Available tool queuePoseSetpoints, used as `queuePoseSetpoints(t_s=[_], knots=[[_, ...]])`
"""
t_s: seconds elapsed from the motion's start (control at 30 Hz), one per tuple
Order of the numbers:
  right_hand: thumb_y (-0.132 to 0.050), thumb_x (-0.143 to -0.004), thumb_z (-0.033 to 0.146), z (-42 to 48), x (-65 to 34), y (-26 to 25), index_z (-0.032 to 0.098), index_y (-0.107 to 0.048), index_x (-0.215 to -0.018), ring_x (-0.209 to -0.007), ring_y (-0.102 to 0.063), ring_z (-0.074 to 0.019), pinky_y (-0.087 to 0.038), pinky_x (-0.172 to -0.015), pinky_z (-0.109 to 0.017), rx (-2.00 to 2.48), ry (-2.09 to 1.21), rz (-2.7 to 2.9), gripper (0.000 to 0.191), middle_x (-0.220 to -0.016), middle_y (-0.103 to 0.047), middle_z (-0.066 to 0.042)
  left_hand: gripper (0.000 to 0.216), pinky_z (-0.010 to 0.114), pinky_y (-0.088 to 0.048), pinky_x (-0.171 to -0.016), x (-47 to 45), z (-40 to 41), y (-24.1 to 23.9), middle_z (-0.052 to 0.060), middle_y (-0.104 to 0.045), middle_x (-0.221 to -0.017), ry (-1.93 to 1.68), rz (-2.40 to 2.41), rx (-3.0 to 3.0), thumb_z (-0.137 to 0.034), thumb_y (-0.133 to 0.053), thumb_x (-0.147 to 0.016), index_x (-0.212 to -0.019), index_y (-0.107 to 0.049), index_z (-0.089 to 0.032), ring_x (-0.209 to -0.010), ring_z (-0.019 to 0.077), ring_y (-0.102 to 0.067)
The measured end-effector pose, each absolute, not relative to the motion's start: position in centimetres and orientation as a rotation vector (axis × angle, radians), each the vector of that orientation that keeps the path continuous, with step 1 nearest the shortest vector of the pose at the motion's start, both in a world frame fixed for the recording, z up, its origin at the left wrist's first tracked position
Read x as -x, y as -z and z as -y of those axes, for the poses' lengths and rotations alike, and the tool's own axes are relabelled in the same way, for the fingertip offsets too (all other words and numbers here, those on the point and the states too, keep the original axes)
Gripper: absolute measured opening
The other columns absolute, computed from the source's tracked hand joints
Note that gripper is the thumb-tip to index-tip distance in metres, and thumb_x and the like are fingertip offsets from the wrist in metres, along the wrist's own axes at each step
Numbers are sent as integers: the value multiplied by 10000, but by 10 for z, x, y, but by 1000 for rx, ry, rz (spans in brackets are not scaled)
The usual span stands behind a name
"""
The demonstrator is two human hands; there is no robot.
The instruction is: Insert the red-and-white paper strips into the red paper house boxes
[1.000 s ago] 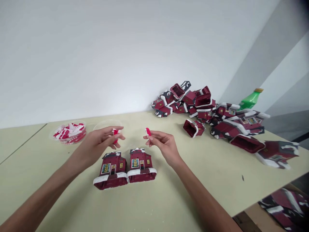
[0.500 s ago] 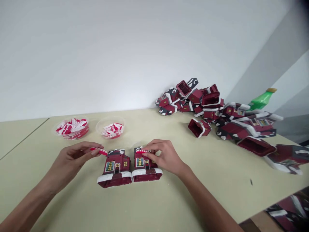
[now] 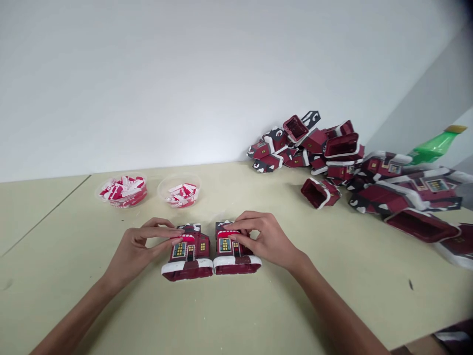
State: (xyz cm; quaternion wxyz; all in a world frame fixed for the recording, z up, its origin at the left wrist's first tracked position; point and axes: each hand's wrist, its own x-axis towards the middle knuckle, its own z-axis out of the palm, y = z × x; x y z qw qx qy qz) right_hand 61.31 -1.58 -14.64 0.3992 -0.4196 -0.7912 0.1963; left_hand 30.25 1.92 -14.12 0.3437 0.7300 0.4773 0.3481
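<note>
left hand [image 3: 138, 246] pinching a red strip [image 3: 188, 238] at the left house [image 3: 203, 240], right hand [image 3: 269, 240] pinching a twin strip [image 3: 223, 234] at the right house [image 3: 221, 250], on the tabletop [image 3: 221, 315]! strips look light, stiffish; ends seem the best hold.

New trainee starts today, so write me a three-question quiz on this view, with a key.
1. True or false: the left hand lies flat on the table, holding nothing.
2. Which thing shows behind the heaped houses on the right?
A) a blue mug
B) a green bottle
C) a yellow lamp
3. How many clear tubs stand on the table?

Key:
1. False; the left hand pinches a red-and-white strip at the front of a small house.
2. B.
3. Two.
</note>
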Motion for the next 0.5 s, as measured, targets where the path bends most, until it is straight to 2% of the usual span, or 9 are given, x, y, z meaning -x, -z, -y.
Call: queuePoseSetpoints(t_s=[0.2,0.5], knots=[[-675,-924,228,18,-615,144,250,-808,-1007,-748,-682,-133,-529,-691,-256,1058,-469,2027,159,-926,-760,-29,257,241,-603,-611,-311,-11,140,84,-754,-1013,-918,-1317,-1892,-540,-785,-738,-883,-833,-333,-1030,266,-664],[-605,-967,208,19,-616,143,273,-798,-1066,-843,-695,-146,-558,-771,-281,1055,-448,2082,226,-1003,-745,-31,144,286,-622,-672,-311,-9,143,57,-791,-920,-1030,-1220,-2102,-412,-746,-810,-859,-830,-305,-963,239,-690]])
